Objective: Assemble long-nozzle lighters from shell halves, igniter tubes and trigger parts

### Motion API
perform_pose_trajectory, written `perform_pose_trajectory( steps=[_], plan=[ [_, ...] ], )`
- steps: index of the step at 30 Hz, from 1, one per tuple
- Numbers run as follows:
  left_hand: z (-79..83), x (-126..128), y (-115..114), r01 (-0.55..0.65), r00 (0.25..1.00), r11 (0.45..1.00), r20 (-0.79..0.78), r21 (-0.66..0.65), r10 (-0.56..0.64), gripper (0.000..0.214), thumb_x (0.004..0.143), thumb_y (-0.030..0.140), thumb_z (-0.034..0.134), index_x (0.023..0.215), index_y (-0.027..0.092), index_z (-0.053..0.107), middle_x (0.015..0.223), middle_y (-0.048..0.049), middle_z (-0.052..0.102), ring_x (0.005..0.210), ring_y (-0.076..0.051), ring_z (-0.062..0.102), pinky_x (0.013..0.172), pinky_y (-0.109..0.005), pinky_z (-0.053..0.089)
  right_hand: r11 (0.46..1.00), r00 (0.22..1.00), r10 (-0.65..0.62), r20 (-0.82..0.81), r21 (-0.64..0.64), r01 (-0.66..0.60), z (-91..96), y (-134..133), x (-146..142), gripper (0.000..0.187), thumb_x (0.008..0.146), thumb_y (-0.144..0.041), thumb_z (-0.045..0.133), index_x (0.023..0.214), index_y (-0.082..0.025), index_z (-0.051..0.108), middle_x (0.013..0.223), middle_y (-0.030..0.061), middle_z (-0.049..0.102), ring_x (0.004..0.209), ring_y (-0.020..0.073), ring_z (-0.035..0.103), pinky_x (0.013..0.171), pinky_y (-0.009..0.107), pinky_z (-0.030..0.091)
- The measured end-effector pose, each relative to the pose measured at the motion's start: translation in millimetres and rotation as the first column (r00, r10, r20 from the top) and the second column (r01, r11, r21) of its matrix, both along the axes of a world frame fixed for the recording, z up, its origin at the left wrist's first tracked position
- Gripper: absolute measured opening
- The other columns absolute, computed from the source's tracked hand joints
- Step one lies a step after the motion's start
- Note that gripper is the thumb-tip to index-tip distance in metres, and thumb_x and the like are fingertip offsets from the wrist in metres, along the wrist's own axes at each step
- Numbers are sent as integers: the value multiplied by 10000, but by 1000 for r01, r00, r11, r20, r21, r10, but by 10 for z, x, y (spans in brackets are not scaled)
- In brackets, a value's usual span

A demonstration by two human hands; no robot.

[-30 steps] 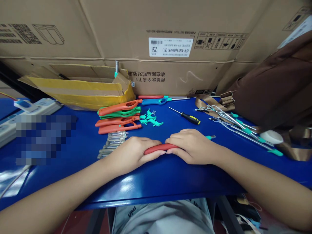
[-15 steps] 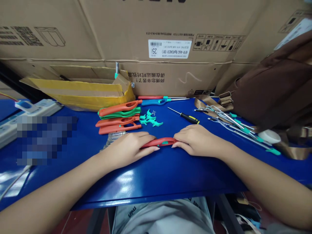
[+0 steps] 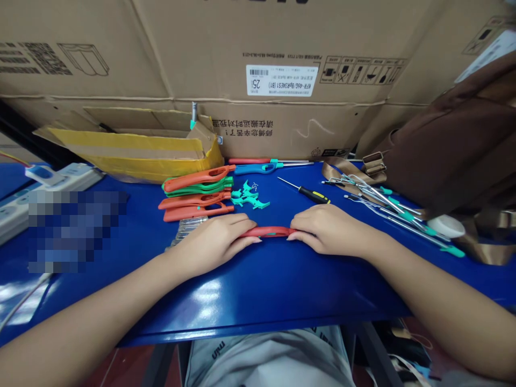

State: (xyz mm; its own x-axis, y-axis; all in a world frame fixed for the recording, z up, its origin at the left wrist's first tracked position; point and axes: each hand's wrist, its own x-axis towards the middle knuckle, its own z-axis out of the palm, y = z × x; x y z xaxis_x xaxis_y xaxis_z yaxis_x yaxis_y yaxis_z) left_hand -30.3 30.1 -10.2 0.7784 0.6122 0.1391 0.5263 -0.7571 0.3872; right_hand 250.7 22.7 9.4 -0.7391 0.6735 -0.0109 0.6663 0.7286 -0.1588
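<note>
Power strip at far L, on blue bench, w/ yellow-taped cardboard flap behind it. Next, stacked orange plastic handles and green handles, w/ small steel parts in a row just below; L hand lies partly over those, not clearly touching. L hand is narrow, fingers closed over L end of red plastic handle, which lies flat on bench between both hands, teal spot showing. R hand is also narrow, fingertips on R end. Vs. 0.5 s back, hands have eased apart a bit, more of the red handle now showing. Above: teal plastic pieces, blue handle, black-yellow screwdriver. Further R, steel rods w/ teal tips, then brown bag. Carton behind all, upside down; white label reads KFR-46G/BpR3AES1 (B1), plus a big 25. Chinese print lower down, also inverted: 师傅您辛苦了.
</note>
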Motion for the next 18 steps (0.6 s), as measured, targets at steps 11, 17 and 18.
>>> perform_pose_trajectory(
  steps=[11, 17, 18],
  plan=[
    [31, 21, -55, -8, 1000, 1000, 13, -23, 8, 355, 1051, 456, 451, 1062, 178, 671, 927, -46, 697, 823, -178, 651, 711, -269, 431, 999, 996, 24, -80, -30, -27, -20, -42, -45, 321, 1038, -440, 490, 906, -187, 638, 835, 42, 678, 730, 181, 597, 672, 297, 377],
    [22, 55, -73, -14, 997, 994, 74, -105, 22, 352, 1046, 463, 463, 1104, 192, 679, 965, -40, 702, 895, -184, 658, 783, -272, 455, 995, 988, 81, -129, -50, -88, -36, -45, -46, 279, 1052, -355, 452, 893, -188, 609, 828, 25, 631, 721, 159, 569, 676, 282, 395],
    [21, 52, -63, -32, 995, 993, 87, -112, 42, 363, 1058, 450, 433, 1124, 186, 673, 995, -46, 709, 919, -188, 659, 812, -282, 461, 996, 986, 78, -146, -35, -84, -34, -33, -33, 249, 1045, -333, 462, 909, -187, 612, 845, 29, 630, 739, 160, 573, 678, 280, 402]
  ],
)
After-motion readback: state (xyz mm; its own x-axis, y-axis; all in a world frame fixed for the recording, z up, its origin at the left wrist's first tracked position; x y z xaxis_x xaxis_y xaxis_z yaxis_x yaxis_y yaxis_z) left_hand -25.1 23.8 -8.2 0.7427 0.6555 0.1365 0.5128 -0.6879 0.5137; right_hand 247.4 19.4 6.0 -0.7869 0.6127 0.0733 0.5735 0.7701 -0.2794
